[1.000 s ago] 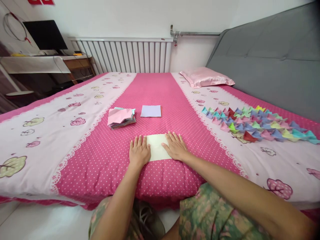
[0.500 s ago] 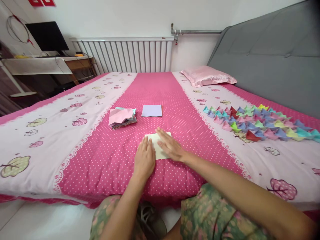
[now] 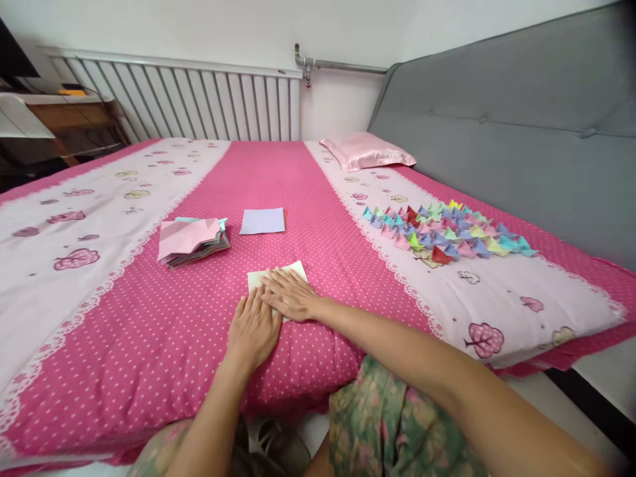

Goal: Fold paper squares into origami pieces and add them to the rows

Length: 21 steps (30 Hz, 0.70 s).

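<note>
A cream sheet of paper (image 3: 297,269) lies flat on the pink dotted bedspread (image 3: 199,331) close to the bed's near edge. My left hand (image 3: 254,329) rests with fingers stretched out over the paper's left lower part. Across its middle lies my right hand (image 3: 291,295), palm down and fingers extended, next to my left fingertips. Both hands cover much of the sheet, so only its top corners and a bit below show. Beyond the paper is a flat lavender sheet stack (image 3: 263,221). To its left sits a thicker, creased paper stack (image 3: 191,240) with pink on top.
Several rows of small folded paper shapes (image 3: 447,232) in many colours stand on the bed's right side. A pink pillow (image 3: 368,151) lies farther back near the grey headboard (image 3: 507,119). A white radiator (image 3: 199,99) lines the wall, with a desk (image 3: 74,118) at left.
My right hand has slid left across the cream paper, closer to my left hand. The camera view has turned right, so everything on the bed appears shifted left.
</note>
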Motion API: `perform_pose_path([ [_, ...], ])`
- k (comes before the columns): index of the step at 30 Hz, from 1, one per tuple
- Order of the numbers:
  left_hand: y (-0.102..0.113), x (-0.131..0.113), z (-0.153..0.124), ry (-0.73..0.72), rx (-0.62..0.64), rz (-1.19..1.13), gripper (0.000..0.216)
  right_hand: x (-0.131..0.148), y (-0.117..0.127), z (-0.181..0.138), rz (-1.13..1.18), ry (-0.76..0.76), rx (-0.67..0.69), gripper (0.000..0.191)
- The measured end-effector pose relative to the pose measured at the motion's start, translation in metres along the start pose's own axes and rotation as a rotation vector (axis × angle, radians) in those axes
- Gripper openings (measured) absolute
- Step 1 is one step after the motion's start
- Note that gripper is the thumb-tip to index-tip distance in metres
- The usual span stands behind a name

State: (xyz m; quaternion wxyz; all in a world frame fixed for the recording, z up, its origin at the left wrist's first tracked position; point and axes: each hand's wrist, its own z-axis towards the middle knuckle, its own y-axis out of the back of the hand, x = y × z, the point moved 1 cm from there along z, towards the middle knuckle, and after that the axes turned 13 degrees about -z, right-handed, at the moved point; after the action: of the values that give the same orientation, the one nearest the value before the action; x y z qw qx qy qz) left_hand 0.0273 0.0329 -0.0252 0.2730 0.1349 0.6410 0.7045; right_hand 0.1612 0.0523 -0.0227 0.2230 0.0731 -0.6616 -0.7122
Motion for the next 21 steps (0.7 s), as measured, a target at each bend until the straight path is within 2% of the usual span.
perform_pose_path([
  [8,0.002,0.014,0.004,0.079,0.018,-0.021,0.057,-0.016,-0.002,0.001,-0.066,-0.194,0.028,0.067],
  [13,0.005,0.025,0.007,0.186,0.015,-0.111,0.058,-0.030,0.000,-0.008,-0.128,-0.373,-0.011,0.066],
  [16,0.010,0.032,0.007,0.268,-0.066,-0.209,0.057,-0.034,0.011,-0.015,-0.165,-0.462,-0.082,0.059],
  [18,0.015,0.035,0.005,0.306,-0.170,-0.321,0.054,-0.035,0.022,-0.020,-0.157,-0.530,-0.106,0.054],
  [21,0.023,0.037,0.002,0.337,-0.333,-0.532,0.048,-0.034,0.036,-0.025,-0.095,-0.642,-0.057,0.053],
])
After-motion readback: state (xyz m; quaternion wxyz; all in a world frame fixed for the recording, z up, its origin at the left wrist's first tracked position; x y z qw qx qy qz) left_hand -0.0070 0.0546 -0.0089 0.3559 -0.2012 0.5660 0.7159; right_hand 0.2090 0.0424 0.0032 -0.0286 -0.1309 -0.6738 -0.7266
